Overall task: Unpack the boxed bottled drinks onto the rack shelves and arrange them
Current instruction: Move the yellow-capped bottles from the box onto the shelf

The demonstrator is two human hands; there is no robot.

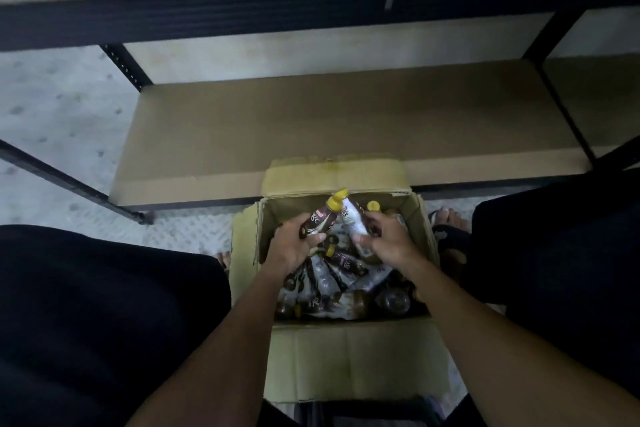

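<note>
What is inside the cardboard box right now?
The cardboard box holds a loose heap of bottles lying at mixed angles. The left hand grips a dark bottle, the right hand a pale bottle. The hands cover part of it; the box floor is hidden.

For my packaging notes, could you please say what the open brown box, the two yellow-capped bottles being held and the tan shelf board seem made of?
Open brown box: matte cardboard, with creased, torn flaps.
Two yellow-capped bottles: probably plastic, glossy printed sleeves catching light.
Tan shelf board: matte, likely fibreboard or wood; blur leaves it open.
</note>
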